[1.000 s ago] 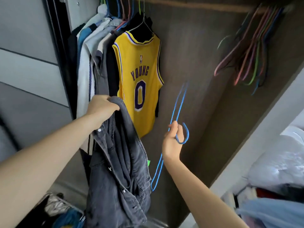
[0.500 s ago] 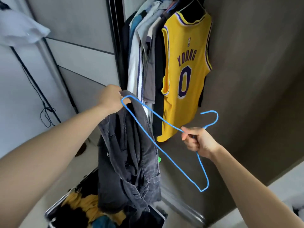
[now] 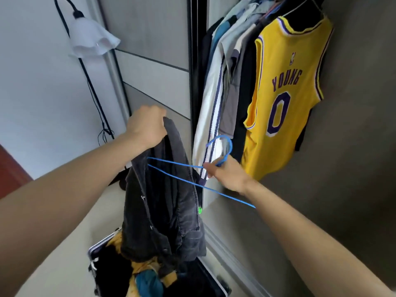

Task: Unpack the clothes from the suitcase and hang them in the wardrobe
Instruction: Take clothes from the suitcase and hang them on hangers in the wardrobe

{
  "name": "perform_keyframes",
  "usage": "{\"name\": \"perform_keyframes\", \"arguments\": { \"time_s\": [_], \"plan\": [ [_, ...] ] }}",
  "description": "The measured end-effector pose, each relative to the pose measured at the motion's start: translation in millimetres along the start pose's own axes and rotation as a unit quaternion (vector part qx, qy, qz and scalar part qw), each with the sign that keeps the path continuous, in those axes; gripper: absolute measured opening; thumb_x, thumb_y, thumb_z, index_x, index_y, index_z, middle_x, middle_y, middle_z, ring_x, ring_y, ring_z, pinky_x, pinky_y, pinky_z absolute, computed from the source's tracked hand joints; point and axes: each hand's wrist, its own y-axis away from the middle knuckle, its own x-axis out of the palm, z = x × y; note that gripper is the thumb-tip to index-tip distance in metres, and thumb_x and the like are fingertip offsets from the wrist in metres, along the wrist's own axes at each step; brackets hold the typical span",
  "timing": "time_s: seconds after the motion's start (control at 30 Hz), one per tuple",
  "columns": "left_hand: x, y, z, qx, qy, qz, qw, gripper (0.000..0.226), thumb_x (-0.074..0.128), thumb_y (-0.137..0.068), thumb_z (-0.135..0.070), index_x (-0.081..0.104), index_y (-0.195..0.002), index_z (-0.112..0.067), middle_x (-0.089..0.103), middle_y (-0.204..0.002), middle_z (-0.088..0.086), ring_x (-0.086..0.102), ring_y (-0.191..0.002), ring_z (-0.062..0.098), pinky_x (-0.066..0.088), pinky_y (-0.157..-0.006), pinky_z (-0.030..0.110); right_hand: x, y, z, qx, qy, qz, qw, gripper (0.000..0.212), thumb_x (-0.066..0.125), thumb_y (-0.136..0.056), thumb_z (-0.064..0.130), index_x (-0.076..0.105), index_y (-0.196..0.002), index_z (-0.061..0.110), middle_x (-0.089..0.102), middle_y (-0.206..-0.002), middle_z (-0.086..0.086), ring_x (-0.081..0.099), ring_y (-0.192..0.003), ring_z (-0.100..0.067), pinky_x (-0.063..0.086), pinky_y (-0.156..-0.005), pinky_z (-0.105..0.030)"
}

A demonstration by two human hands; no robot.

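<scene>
My left hand (image 3: 146, 125) grips the top of a dark grey denim jacket (image 3: 165, 206), which hangs down over the open suitcase (image 3: 100, 250) on the floor. My right hand (image 3: 227, 175) holds a thin blue wire hanger (image 3: 182, 173) just below its hook. One end of the hanger reaches into the jacket near its collar. The suitcase holds yellow, teal and black clothes. In the wardrobe, a yellow number 0 jersey (image 3: 285, 99) hangs beside several shirts (image 3: 218, 86).
The wardrobe's grey sliding door (image 3: 154, 67) stands just left of the hung clothes, its dark frame (image 3: 196, 61) between them. A floor lamp (image 3: 92, 39) with a white shade leans by the left wall. The sliding track (image 3: 231, 260) runs along the floor beside the suitcase.
My right hand has turned the hanger flatter and pushed its left end into the jacket. The view has shifted left and down, showing more of the suitcase.
</scene>
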Motion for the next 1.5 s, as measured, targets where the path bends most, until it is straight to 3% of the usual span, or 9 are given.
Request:
{"name": "perform_keyframes", "arguments": {
  "time_s": [0.13, 0.23, 0.57, 0.77, 0.97, 1.07, 1.23, 1.37, 1.5],
  "plan": [
    [-5.0, 9.5, 8.0, -0.005, 0.012, -0.029, 0.999, 0.018, 0.051, -0.081, 0.003, 0.051, -0.068, -0.01, 0.053, -0.065, 0.005, 0.056, -0.069, 0.028, 0.041, -0.052, 0.033, 42.9, -22.1, 12.6, 0.03, 0.056, -0.01, 0.998, 0.04, 0.055, -0.095, 0.03, 0.06, -0.068, 0.002, 0.051, -0.052, -0.003, 0.054, -0.059, -0.024, 0.043, -0.06, -0.029],
    [-18.7, 15.4, 15.3, -0.042, 0.05, -0.033, 0.997, 0.016, 0.053, -0.078, 0.004, 0.053, -0.068, -0.009, 0.059, -0.072, 0.011, 0.058, -0.072, 0.029, 0.047, -0.061, 0.038, 41.7, -26.1, 41.4, -0.004, -0.02, -0.031, 0.999, 0.037, 0.054, -0.096, 0.027, 0.067, -0.072, 0.002, 0.045, -0.035, 0.008, 0.045, -0.038, -0.005, 0.038, -0.048, -0.022],
    [-42.3, 60.5, 11.0, -0.067, 0.236, 0.171, 0.954, 0.02, 0.071, -0.073, -0.006, 0.071, -0.083, -0.024, 0.073, -0.079, 0.0, 0.061, -0.069, 0.01, 0.045, -0.069, 0.023, 37.2, -21.0, 70.5, -0.069, -0.146, -0.009, 0.987, 0.039, 0.051, -0.097, 0.02, 0.06, -0.059, 0.014, 0.037, -0.035, 0.013, 0.035, -0.034, -0.004, 0.026, -0.051, -0.024],
    [-19.1, 63.7, 16.2, 0.075, 0.006, 0.049, 0.996, 0.044, 0.065, -0.067, -0.045, 0.051, -0.107, -0.036, 0.053, -0.101, -0.015, 0.042, -0.107, 0.01, 0.022, -0.099, 0.033, 15.9, -14.7, 77.6, -0.112, -0.159, 0.016, 0.981, 0.04, 0.052, -0.096, 0.026, 0.063, -0.06, 0.013, 0.03, -0.052, -0.006, 0.026, -0.042, -0.013, 0.024, -0.047, -0.027],
    [1.7, 52.3, 29.2, 0.089, 0.055, 0.04, 0.994, 0.016, 0.069, -0.076, -0.017, 0.054, -0.081, -0.015, 0.059, -0.065, -0.001, 0.055, -0.064, 0.018, 0.043, -0.061, 0.036, -3.5, -8.1, 73.3, -0.09, -0.18, 0.262, 0.944, 0.021, 0.052, -0.096, 0.011, 0.065, -0.08, 0.015, 0.053, -0.068, -0.005, 0.047, -0.057, -0.014, 0.041, -0.053, -0.023],
    [1.2, 59.8, 39.6, 0.054, 0.098, 0.031, 0.993, 0.017, 0.068, -0.075, -0.016, 0.052, -0.076, -0.02, 0.055, -0.063, -0.001, 0.047, -0.062, 0.015, 0.041, -0.062, 0.033, -30.9, -27.6, 43.4, -0.004, -0.25, 0.361, 0.898, 0.041, 0.029, -0.095, 0.011, 0.064, -0.117, 0.007, 0.068, -0.108, -0.012, 0.065, -0.099, -0.019, 0.054, -0.089, -0.041],
    [-18.8, 73.5, 50.6, 0.003, 0.139, -0.023, 0.99, 0.01, 0.064, -0.071, -0.01, 0.057, -0.068, -0.017, 0.063, -0.057, -0.002, 0.057, -0.052, 0.008, 0.043, -0.056, 0.015, -16.1, -34.1, -33.2, 0.113, 0.006, 0.398, 0.91, 0.04, 0.055, -0.097, 0.025, 0.053, -0.136, 0.018, 0.065, -0.124, -0.006, 0.063, -0.113, -0.024, 0.052, -0.097, -0.042],
    [-34.2, 75.5, 39.5, -0.006, 0.187, -0.056, 0.981, 0.016, 0.062, -0.072, -0.002, 0.058, -0.067, -0.016, 0.06, -0.046, 0.002, 0.062, -0.044, 0.007, 0.046, -0.052, 0.015, 64.5, -18.8, -55.2, 0.078, 0.071, 0.375, 0.921, 0.075, 0.07, -0.088, 0.036, 0.03, -0.151, 0.021, 0.047, -0.143, 0.0, 0.048, -0.129, -0.017, 0.046, -0.092, -0.027],
    [-43.7, 76.9, 28.9, -0.005, 0.172, -0.056, 0.983, 0.009, 0.062, -0.071, -0.004, 0.059, -0.069, -0.012, 0.06, -0.047, 0.002, 0.063, -0.046, 0.01, 0.048, -0.052, 0.018, 143.6, -17.8, -77.0, 0.0, 0.083, 0.29, 0.953, 0.034, 0.071, -0.087, 0.033, 0.066, -0.103, 0.003, 0.067, -0.096, -0.007, 0.064, -0.093, -0.024, 0.046, -0.076, -0.033]
  ]
}}
